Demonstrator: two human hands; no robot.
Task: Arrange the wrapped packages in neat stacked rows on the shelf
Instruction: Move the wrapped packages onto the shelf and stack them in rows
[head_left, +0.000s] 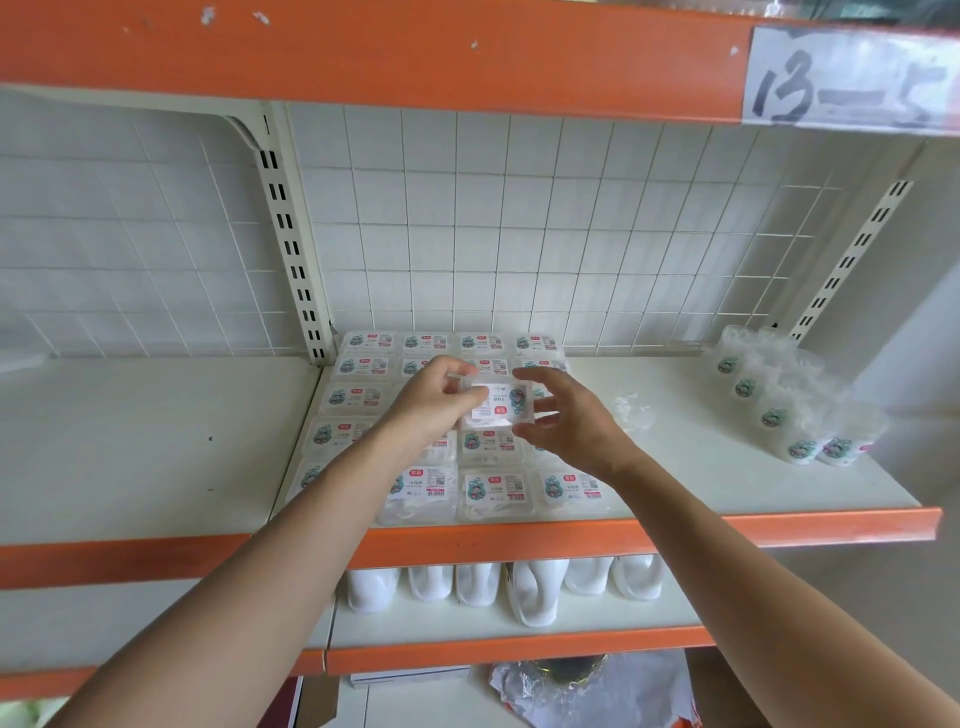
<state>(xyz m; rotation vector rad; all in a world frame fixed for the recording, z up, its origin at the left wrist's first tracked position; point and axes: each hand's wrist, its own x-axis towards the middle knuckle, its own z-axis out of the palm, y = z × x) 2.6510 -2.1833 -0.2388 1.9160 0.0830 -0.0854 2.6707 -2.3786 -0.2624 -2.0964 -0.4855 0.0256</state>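
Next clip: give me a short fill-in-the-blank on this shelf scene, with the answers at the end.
The left hand and right hand together hold ___ package.
The flat packages lie ___ across.
The label above reads ___.
The shelf edge is painted ___.
Missing: one; four; 13-5; orange.

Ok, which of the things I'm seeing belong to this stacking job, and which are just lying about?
Job: package held in left hand and right hand; rows of packages already laid; shelf.
Lying about: plastic scrap; wrapped tubs at the right, untouched; white bottles on the shelf below; crumpled bag at the bottom.
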